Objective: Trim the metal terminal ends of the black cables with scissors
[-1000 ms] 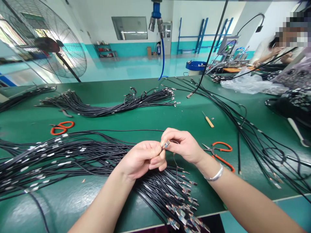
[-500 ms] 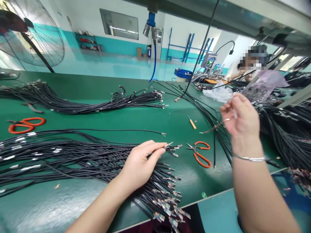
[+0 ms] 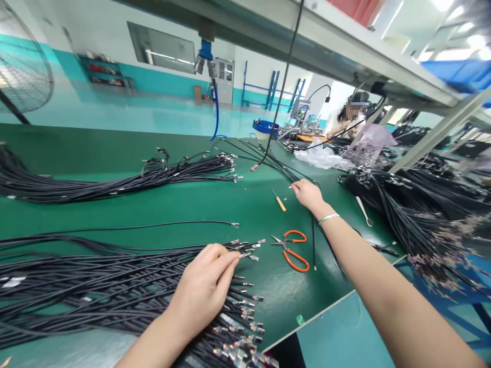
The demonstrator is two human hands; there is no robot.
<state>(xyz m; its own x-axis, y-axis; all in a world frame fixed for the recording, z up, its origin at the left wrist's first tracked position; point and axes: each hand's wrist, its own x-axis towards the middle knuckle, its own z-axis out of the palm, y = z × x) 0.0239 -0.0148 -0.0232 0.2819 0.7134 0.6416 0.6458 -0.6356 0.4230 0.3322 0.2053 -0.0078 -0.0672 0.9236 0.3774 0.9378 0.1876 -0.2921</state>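
My left hand [image 3: 205,283] rests over a spread bundle of black cables [image 3: 115,301]. Its thumb and forefinger pinch one cable near the metal terminal [image 3: 246,254] at its end. Further off to the right, my right hand [image 3: 309,195] is closed above several loose black cables [image 3: 282,164]. Something small and pale shows at its fingertips, too small to name. Between the hands lie orange-handled scissors [image 3: 295,251], blades apart, and a thin pick with a wooden handle [image 3: 281,203].
A second cable bundle [image 3: 153,179] lies across the back left of the green table [image 3: 184,209]. To the right are a large cable pile [image 3: 387,199], a white-handled tool [image 3: 362,210] and plastic bags [image 3: 320,154]. One black cable [image 3: 286,82] hangs down. Another person [image 3: 349,120] sits beyond.
The view has swung to the right. My right hand has come down and forward from its raised position, over the loose cables. My left hand keeps its pinch on the cable.
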